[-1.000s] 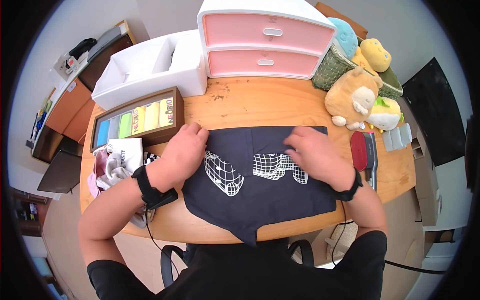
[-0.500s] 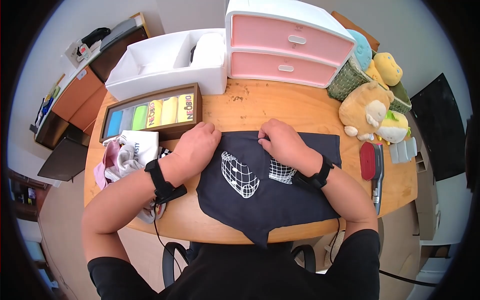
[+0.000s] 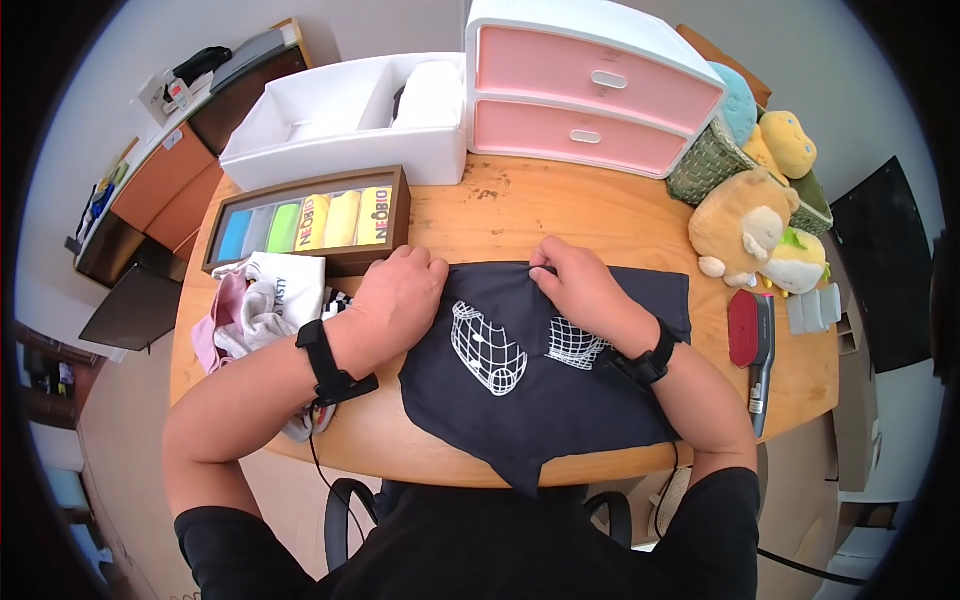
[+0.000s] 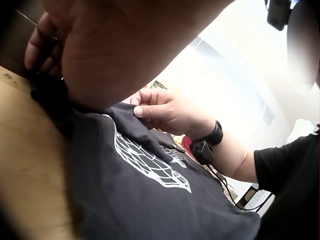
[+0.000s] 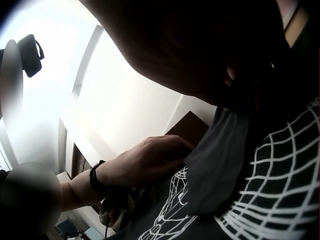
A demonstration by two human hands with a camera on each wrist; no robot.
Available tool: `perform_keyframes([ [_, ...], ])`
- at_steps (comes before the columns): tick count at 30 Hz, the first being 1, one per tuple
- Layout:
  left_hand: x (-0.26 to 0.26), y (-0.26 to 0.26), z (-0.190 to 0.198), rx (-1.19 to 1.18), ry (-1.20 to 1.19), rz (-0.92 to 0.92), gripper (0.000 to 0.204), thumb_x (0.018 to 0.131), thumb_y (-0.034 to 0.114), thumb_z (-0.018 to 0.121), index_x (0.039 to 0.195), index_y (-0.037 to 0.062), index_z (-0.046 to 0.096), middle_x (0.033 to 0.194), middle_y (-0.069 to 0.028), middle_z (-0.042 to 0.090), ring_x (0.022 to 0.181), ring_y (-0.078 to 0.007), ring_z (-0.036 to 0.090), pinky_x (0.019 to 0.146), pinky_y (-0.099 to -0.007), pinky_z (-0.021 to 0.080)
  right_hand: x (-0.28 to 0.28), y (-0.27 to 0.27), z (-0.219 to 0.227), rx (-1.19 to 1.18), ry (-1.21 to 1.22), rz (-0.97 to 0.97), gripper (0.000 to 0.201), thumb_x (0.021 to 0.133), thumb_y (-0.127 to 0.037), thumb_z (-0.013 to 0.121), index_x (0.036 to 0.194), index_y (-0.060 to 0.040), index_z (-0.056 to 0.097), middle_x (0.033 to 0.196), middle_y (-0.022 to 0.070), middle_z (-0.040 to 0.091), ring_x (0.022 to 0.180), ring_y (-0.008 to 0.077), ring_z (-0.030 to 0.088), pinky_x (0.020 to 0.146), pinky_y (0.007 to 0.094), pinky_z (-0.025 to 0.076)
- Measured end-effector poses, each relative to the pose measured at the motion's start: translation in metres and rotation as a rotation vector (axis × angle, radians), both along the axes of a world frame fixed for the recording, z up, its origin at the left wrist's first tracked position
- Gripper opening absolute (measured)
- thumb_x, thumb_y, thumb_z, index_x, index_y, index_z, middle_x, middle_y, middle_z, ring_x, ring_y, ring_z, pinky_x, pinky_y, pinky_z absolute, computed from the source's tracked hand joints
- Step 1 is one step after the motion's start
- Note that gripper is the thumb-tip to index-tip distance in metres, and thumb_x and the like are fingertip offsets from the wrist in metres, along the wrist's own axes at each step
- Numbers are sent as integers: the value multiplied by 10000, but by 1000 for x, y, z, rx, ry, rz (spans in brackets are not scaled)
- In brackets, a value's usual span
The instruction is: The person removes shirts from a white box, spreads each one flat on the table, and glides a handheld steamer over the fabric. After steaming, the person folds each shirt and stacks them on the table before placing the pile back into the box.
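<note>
- The wooden table (image 3: 480, 215) carries everything you are working with; the pink-fronted drawer unit (image 3: 560, 70) stands at its far side, with the white divided bin (image 3: 340, 165) just to its left.
- The dark garment (image 3: 500, 420) lies on the table right in front of you, its pointed lower end reaching past the near edge; your step in hand seems to be arranging its far edge, where both your hands are.
- The brown box (image 3: 350, 262) of rolled coloured cloths sits beyond your left hand; the heap of clothes (image 3: 245, 315) lies nearer you, beside your left forearm.
- Your right hand (image 3: 575, 285) pinches the garment near the middle of its far edge, thumb against the cloth; the left wrist view shows a fold raised there.
- Your left hand (image 3: 400, 290) rests at the far left corner, fingers bent down over it; you cannot tell from these views whether they grasp the cloth.
- The red-and-grey tool (image 3: 745, 330) lies to your right, apart from the garment.
- The white grid print (image 3: 490, 350) shows between your hands; the next move, as judged, calls for a steady left corner and an even lift from your right pinch, so the layers do not bunch.
</note>
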State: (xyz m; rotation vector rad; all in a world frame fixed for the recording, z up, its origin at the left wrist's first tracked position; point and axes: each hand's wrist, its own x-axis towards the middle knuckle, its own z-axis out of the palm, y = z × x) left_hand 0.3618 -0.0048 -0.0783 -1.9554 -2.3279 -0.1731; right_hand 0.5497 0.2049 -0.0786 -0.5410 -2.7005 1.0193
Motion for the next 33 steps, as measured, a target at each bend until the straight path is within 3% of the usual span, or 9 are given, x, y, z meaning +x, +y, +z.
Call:
perform_keyframes([
  [8, -5, -5, 6, 12, -133, 90, 144, 924, 135, 725, 1000, 26, 669, 1005, -182, 633, 964, -390, 656, 848, -471, 569, 6, 4, -9, -109, 114, -9, 202, 965, -116, 727, 1110, 21, 696, 933, 188, 752, 869, 340, 736, 768, 432, 563],
  [14, -11, -3, -2, 146, -295, 29, 132, 918, 86, 728, 1034, 23, 718, 1039, -176, 641, 987, -389, 657, 879, -467, 552, 18, -8, 1, -314, 35, -3, 229, 1001, -144, 710, 1138, 38, 689, 798, 113, 699, 682, 219, 639, 688, 393, 519],
  [17, -7, -1, 9, 165, -459, 19, 117, 931, 83, 717, 1024, 12, 710, 963, -180, 675, 922, -385, 676, 836, -460, 553, 22, -14, 2, -383, 59, -86, 242, 1033, -165, 677, 1168, 35, 659, 810, 109, 671, 701, 191, 608, 689, 380, 497],
  [20, -1, 5, 23, 52, -658, 163, 123, 950, 91, 703, 1030, -3, 700, 873, -193, 706, 835, -400, 691, 791, -467, 558, 18, -17, -5, -389, 137, -152, 243, 1046, -165, 649, 1193, 27, 627, 870, 146, 680, 758, 218, 634, 721, 381, 501],
  [23, -9, 10, 11, 120, -627, 172, 121, 964, 93, 685, 1015, -17, 685, 831, -207, 725, 780, -425, 698, 766, -484, 564, 14, -12, -10, -307, 86, -164, 252, 1051, -161, 640, 1222, 19, 601, 924, 181, 684, 811, 257, 654, 753, 387, 507],
  [26, -16, 14, 0, 81, -503, 151, 126, 966, 78, 664, 1043, -21, 663, 912, -232, 728, 878, -431, 709, 812, -495, 565, 12, -11, -4, -250, -12, -189, 268, 1038, -136, 655, 1250, 14, 585, 921, 192, 679, 825, 293, 673, 785, 418, 527],
  [29, -18, 17, -7, 64, -350, 150, 153, 963, 65, 655, 1091, -17, 637, 985, -242, 719, 964, -432, 704, 857, -500, 566, 11, -9, -14, -3, 169, -197, 278, 1038, -105, 672, 1286, -8, 592, 820, 24, 570, 646, 113, 553, 606, 292, 481],
  [32, -16, 16, -9, -58, -279, 180, 189, 961, 62, 655, 1132, -9, 616, 1024, -244, 692, 1006, -434, 692, 885, -499, 566, 19, -15, 9, -400, 3, -281, 340, 1005, -77, 707, 1311, 3, 584, 895, 51, 584, 726, 125, 621, 667, 302, 545],
  [33, -15, 16, -10, -58, -265, 170, 201, 959, 61, 656, 1143, -8, 613, 1028, -242, 686, 1000, -437, 691, 885, -501, 566, 23, -13, 5, -386, 16, -258, 346, 988, -86, 725, 1299, -1, 597, 936, 71, 600, 775, 145, 645, 707, 324, 556],
])
